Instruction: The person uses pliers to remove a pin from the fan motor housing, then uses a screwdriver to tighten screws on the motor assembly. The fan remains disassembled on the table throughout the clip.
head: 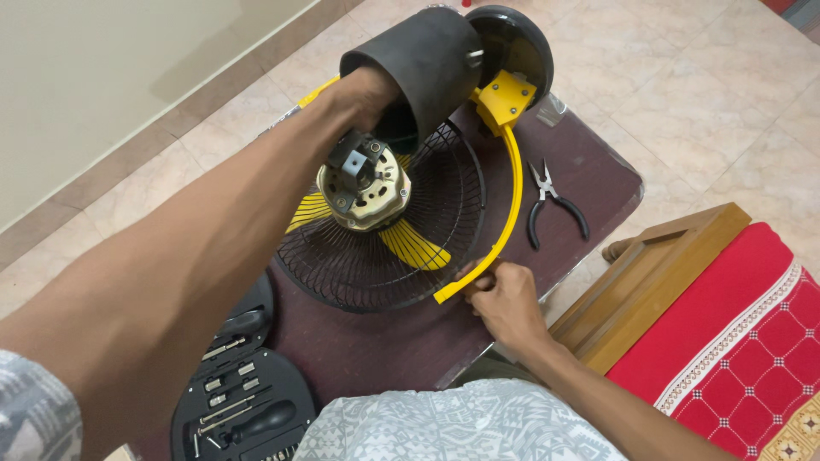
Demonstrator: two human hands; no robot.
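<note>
Tipping is the chief risk judged from this moment: the fan is held half-dismantled on the small maroon table (589,171), with the heavy black motor cover (418,64) raised above the bare motor (363,188). If the cover is let slip, it could drop onto the motor's exposed terminals or knock the black wire grille (376,265) off balance. The curved yellow bracket (512,188) could also twist in its mount if it is pulled sideways, since it is steadied at its lower tip only.

The left hand (363,94) is closed around the lower rim of the motor cover, directly above the motor; its fingers are hidden inside the rim. The right hand (504,299) is pinched on the lower end of the yellow bracket, at the grille's near edge. The motor sits between both hands, on the grille, with yellow fan blades (414,248) beneath it. Black-handled pliers (551,205) lie just right of the bracket, untouched. An open screwdriver bit kit (243,401) rests at the table's near left corner.
</note>
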